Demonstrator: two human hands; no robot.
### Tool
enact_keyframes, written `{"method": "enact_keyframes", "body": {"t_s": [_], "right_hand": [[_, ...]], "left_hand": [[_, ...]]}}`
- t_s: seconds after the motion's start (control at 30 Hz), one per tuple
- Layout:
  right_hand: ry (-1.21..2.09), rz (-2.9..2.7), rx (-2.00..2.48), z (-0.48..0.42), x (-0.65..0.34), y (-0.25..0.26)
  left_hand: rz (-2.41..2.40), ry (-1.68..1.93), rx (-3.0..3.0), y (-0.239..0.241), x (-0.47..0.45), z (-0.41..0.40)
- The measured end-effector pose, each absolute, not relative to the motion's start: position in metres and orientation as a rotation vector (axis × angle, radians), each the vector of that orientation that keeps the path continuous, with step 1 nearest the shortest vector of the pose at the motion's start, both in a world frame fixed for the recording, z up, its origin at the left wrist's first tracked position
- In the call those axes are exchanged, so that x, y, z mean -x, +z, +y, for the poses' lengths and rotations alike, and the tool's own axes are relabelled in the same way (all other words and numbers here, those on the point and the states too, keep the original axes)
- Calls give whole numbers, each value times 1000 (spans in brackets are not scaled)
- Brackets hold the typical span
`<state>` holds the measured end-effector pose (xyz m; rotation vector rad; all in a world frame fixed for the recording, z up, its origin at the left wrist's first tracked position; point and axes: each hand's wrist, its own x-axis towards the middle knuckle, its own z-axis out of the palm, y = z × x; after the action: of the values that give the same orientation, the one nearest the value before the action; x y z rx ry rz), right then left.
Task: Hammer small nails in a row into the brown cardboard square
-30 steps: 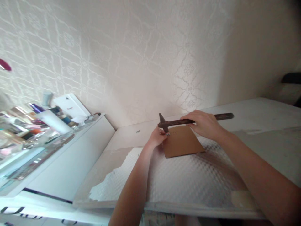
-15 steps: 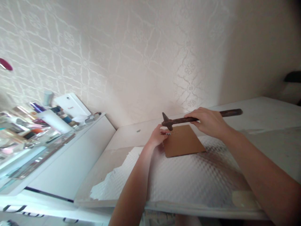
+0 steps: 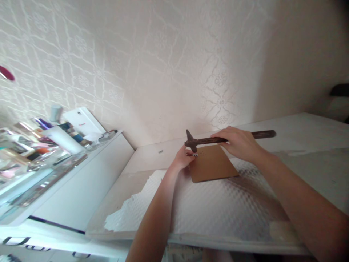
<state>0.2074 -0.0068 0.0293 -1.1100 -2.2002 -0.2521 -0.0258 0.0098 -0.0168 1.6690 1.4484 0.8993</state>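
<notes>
My right hand (image 3: 238,144) is wrapped round the dark handle of a rusty brown hammer (image 3: 203,140), held level with its head pointing left. The hammer head sits just above the far left corner of a flat brown board (image 3: 212,164). My left hand (image 3: 181,158) is pinched at that corner, right under the hammer head, on something small that I cannot make out. The board lies on a white dimpled sheet (image 3: 207,207) spread over a white table (image 3: 300,134).
A white shelf unit (image 3: 89,171) stands to the left, crowded with several cosmetic tubes and bottles (image 3: 54,140). A patterned pale wall (image 3: 163,72) rises behind the table. A dark object (image 3: 339,90) shows at the far right edge.
The hammer rose a little half a second ago and has come back down onto the board's corner. My left hand has stayed pinched at the same spot.
</notes>
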Motion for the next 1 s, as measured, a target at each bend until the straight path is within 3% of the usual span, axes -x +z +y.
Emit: {"method": "enact_keyframes", "body": {"t_s": [1.0], "right_hand": [[-253, -2249, 1172, -6, -210, 28]], "left_hand": [[1415, 922, -1658, -13, 25, 8]]}}
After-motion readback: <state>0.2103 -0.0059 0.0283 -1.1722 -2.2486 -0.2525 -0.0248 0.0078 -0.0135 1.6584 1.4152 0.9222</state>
